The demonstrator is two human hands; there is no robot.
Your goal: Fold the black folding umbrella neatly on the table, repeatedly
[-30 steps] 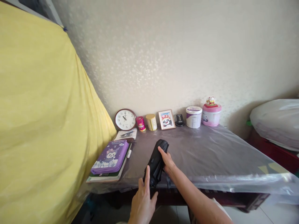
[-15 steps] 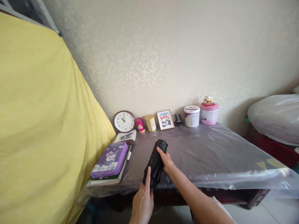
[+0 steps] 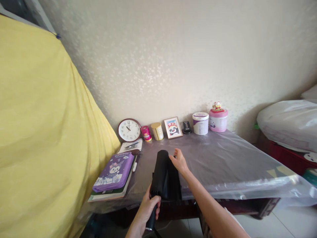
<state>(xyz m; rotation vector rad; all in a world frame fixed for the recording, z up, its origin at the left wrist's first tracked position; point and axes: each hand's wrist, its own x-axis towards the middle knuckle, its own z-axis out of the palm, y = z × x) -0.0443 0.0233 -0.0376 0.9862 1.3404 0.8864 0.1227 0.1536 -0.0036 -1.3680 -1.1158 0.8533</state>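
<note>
Head view: what do your hands have?

My left hand point(image 3: 143, 210) is wrapped around the handle point(image 3: 151, 220) of a black umbrella point(image 3: 160, 177), fingers and thumb closed about it. The umbrella is folded and tilted over the near edge of the table point(image 3: 223, 162), its top toward the wall point(image 3: 158, 59), with loose cloth point(image 3: 176, 186) along its right side.

And the right?

My right hand point(image 3: 180, 162) is at the umbrella's upper right, thumb apart from my bent fingers. I cannot tell whether they pinch any cloth.

What is around them?

On my left, a purple case point(image 3: 114, 173) lies on books point(image 3: 116, 194), a white marker point(image 3: 134, 167) just beside. Along the wall stand a clock point(image 3: 129, 130), a pink can point(image 3: 146, 134), a yellow-lidded can point(image 3: 157, 131), a picture frame point(image 3: 173, 128), a white tub point(image 3: 200, 124) and a pink tub point(image 3: 219, 121) bearing a figurine point(image 3: 216, 105).
</note>
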